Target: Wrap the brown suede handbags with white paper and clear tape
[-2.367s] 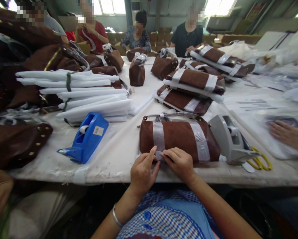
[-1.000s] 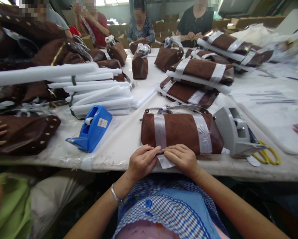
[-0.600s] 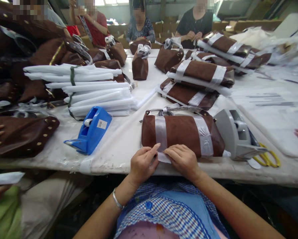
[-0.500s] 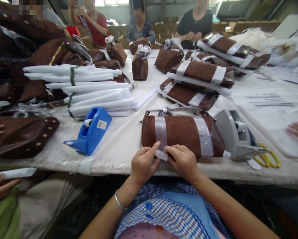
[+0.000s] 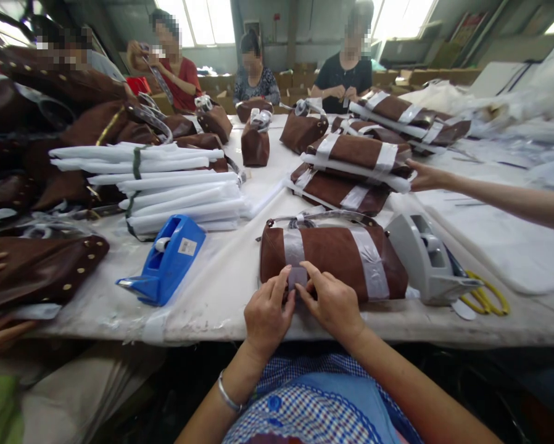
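Observation:
In front of me a brown handbag (image 5: 327,253) lies on its side, with two whitish wrapping bands (image 5: 370,262) around it and a strap along its far edge. A short piece of clear tape (image 5: 298,277) lies against the lower end of the left band. My left hand (image 5: 268,311) grips the tape's left edge between thumb and fingers. On the right edge, the thumb and forefinger of my right hand (image 5: 332,302) are closed. The bag's underside is hidden.
A grey tape dispenser (image 5: 425,259) and yellow-handled scissors (image 5: 487,296) are right of the bag. To the left stand a blue tape dispenser (image 5: 168,262) and white paper rolls (image 5: 184,200). Wrapped handbags (image 5: 358,154) are stacked behind; a co-worker's hand (image 5: 425,176) touches them.
My hands have brought the tape from in front of the bag up against its left band. A co-worker's arm has reached in from the right to the stacked bags. The view has tilted upward.

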Demonstrator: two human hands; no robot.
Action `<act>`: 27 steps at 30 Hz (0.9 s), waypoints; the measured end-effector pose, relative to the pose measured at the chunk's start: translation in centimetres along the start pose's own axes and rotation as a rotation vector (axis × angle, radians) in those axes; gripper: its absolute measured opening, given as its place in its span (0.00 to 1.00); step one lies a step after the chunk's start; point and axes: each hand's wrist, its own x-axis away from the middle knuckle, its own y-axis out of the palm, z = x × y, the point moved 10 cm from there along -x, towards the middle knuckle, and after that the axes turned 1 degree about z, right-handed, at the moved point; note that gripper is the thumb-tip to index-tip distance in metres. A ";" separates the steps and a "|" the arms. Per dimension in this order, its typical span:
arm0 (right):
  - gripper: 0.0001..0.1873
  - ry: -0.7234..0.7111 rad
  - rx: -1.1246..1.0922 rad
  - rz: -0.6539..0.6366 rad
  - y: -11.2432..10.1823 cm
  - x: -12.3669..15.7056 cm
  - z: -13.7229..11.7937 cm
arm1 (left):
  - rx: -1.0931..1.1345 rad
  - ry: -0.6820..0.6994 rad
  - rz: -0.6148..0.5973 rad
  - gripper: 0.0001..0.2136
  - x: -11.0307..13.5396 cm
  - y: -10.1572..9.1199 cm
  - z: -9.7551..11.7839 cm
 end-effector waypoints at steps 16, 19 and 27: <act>0.33 0.073 0.287 -0.112 0.2 -2.2 2.6 | -0.057 0.277 -0.029 0.14 0.1 -0.2 1.9; 0.27 0.062 0.180 0.077 -3.3 -0.6 4.1 | -0.053 0.280 -0.036 0.15 0.1 -0.1 2.0; 0.20 0.357 0.243 0.433 -17.0 6.4 19.6 | -0.070 0.335 0.061 0.24 0.1 -0.7 2.4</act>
